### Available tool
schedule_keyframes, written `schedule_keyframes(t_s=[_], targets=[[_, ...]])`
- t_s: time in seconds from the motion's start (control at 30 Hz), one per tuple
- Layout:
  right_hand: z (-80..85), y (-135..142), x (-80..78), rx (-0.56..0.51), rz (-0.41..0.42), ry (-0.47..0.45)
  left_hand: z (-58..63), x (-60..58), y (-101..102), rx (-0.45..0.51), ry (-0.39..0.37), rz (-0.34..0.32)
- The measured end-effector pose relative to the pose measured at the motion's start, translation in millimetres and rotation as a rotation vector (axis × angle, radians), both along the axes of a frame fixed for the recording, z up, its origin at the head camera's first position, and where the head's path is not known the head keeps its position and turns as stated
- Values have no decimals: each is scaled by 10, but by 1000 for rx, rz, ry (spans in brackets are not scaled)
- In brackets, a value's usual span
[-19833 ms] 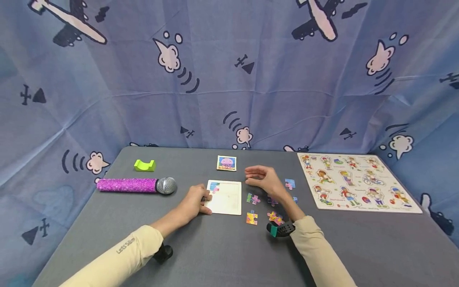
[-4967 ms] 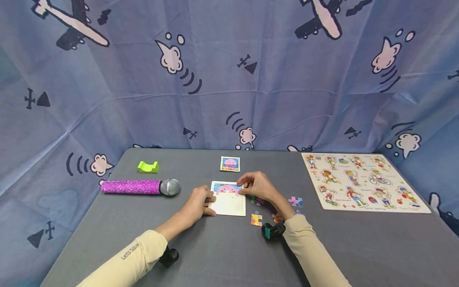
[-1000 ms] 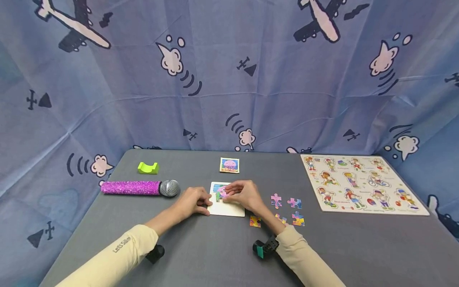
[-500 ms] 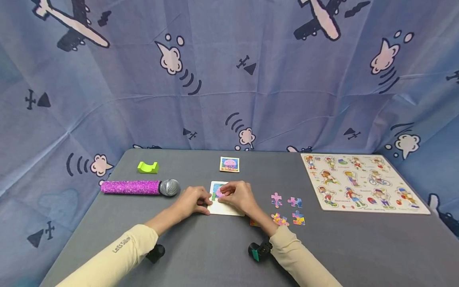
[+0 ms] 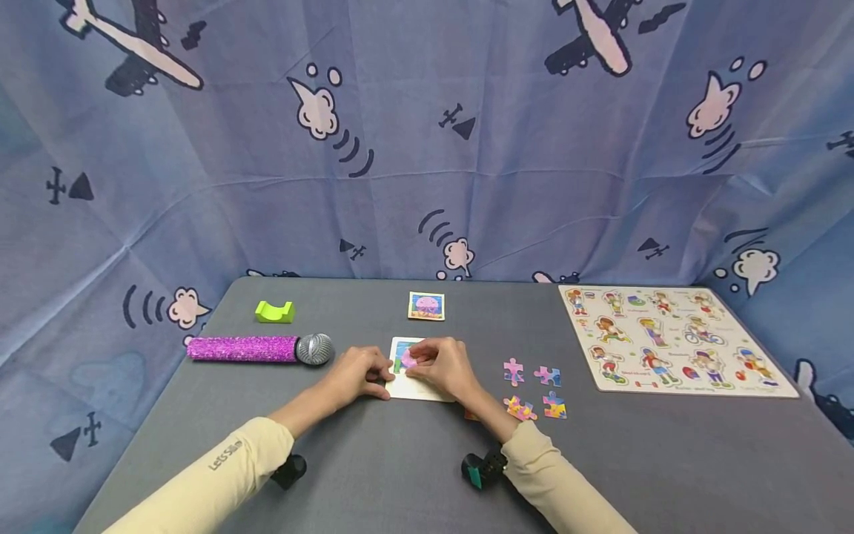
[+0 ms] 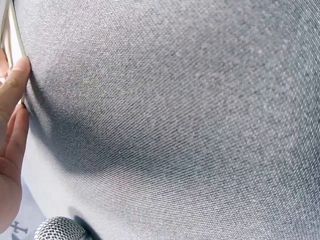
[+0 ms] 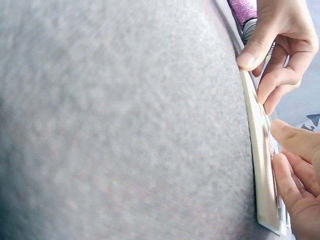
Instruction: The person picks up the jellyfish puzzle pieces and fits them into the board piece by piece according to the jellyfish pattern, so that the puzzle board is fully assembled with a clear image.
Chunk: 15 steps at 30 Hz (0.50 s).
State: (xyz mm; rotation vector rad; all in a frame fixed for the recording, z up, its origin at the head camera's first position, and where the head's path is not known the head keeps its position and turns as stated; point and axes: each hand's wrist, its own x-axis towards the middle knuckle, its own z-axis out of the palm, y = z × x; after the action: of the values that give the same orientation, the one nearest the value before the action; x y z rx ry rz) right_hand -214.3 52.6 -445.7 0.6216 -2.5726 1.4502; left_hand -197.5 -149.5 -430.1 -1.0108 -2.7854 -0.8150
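A pale square puzzle tray [image 5: 416,389] lies on the grey table, partly filled along its far side with blue, green and pink jigsaw pieces. My left hand [image 5: 360,372] grips its left edge, the thumb [image 6: 21,67] at the near part. Over the tray's middle, my right hand [image 5: 443,363] pinches a green-and-pink jigsaw piece [image 5: 405,360] between thumb and fingers; that hand hides the tray's right side. Right of it lie several loose pieces: a pink one [image 5: 514,371], a pink-and-blue one [image 5: 548,376], a yellow-and-pink one [image 5: 520,408] and a yellow-and-blue one [image 5: 554,406].
Behind the tray sits a small jellyfish picture [image 5: 426,305]. A purple glittery microphone [image 5: 243,348] and a lime-green curved block [image 5: 274,312] are at the left. A big board with sports figures [image 5: 667,341] lies at the back right. A blue printed curtain [image 5: 400,148] hangs behind the table.
Since twenty seconds ago, more pieces have come into the tray's far side. Over the last second, my right hand brought the green-and-pink piece down into the tray, then nearly stopped. My left hand stayed put.
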Motion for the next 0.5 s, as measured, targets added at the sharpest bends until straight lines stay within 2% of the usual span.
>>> schedule_keyframes(t_s=[0.23, 0.5], targets=[[-9, -48, 2, -150, 29, -51, 9, 2, -4, -2, 1, 6], [-50, -72, -3, -179, 20, -105, 23, 14, 6, -3, 4, 8]])
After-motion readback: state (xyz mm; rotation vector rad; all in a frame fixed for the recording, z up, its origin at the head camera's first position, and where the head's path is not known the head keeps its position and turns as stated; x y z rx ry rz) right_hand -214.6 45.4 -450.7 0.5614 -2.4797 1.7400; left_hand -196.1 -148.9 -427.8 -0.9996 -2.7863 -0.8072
